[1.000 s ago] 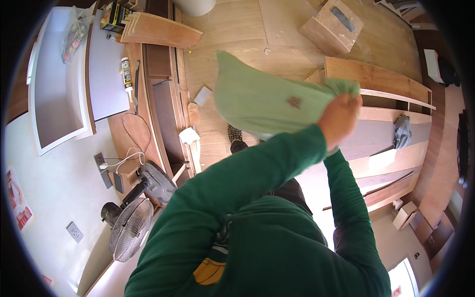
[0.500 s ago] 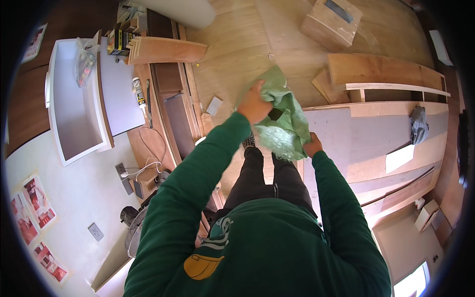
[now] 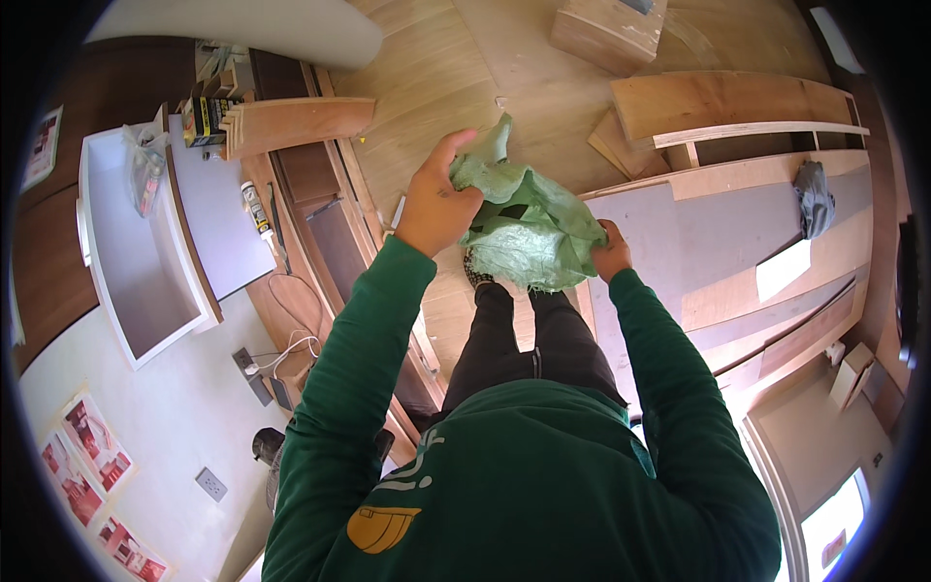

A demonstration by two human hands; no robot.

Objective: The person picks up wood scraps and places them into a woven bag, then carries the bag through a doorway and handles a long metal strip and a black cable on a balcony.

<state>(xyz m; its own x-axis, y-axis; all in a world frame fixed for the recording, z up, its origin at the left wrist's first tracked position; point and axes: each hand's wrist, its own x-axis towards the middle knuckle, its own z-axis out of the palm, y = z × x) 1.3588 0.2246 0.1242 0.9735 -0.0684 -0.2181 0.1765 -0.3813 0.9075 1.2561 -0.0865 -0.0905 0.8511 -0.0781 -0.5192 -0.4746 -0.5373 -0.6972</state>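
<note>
A crumpled light-green woven plastic sack point(image 3: 529, 254) hangs between my two hands, over my feet. Its lower edge is frayed, and dark spots show among its folds. At its upper left edge, my left hand point(image 3: 438, 202) grips the material between thumb and fingers. My right hand point(image 3: 611, 252) is closed on the sack's right edge, its fingertips partly hidden by the cloth. The sack is spread sideways, with one corner sticking up near the left hand.
To the right lie long boards point(image 3: 722, 233) with a grey crumpled bag point(image 3: 815, 199). A wooden box point(image 3: 606, 34) stands ahead. On the left are a white drawer point(image 3: 145, 247), stacked curved wood pieces point(image 3: 301, 124), a sealant tube point(image 3: 256, 209) and a white cable point(image 3: 296, 351).
My left hand has moved left and turned, pulling the sack's edge with it. The sack is spread wider and sits more open. The whole view has shifted slightly.
</note>
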